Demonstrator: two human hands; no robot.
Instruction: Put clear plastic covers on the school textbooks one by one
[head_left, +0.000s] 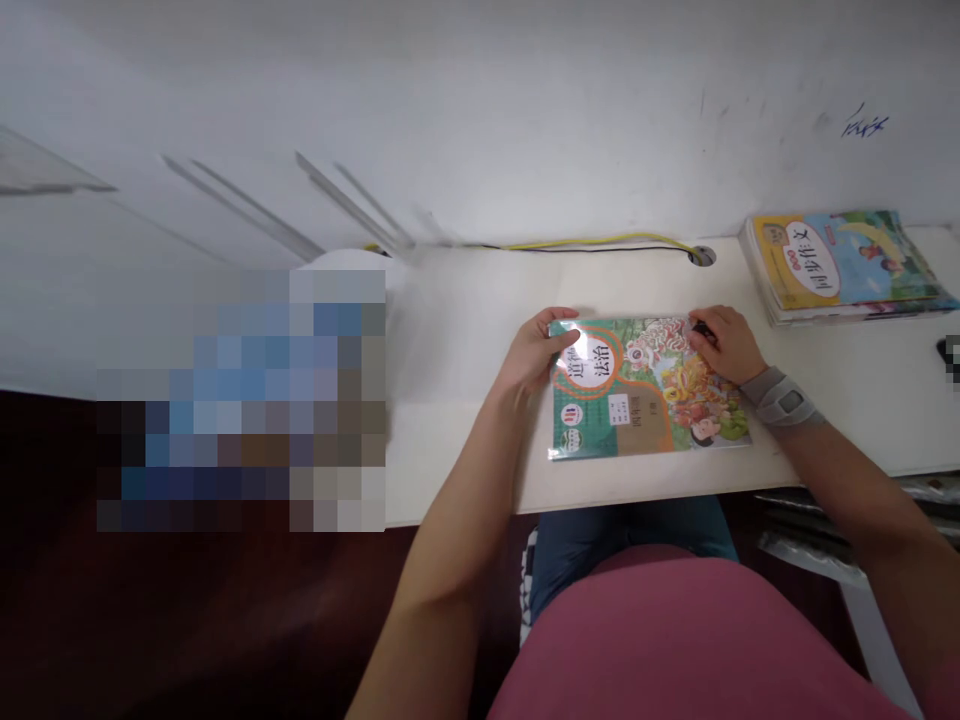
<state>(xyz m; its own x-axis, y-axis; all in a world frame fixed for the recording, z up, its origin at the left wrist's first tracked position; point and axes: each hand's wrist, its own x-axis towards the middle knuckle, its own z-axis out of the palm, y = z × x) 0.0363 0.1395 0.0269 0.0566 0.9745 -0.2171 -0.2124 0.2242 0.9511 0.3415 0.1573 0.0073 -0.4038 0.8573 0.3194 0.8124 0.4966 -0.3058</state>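
Observation:
A textbook [649, 415] with a glossy, clear-looking cover lies closed on the white desk, turned sideways to me. Its front shows green and orange areas, a white oval title and a drawing of lion dancers. My left hand [538, 350] is closed on the upper left corner, thumb on top of the cover and fingers at the edge. At the upper right corner rests my right hand [727, 348], its fingers curled around a small black object [702, 330] whose kind I cannot make out. A grey band with a small dark device circles that wrist.
A stack of books [847, 260] sits at the back right of the white desk [457, 400]. Yellow and black cables [600, 241] run along the wall to a round cable hole [703, 256]. A blurred-out area covers the left side. A dark object [949, 355] shows at the right edge.

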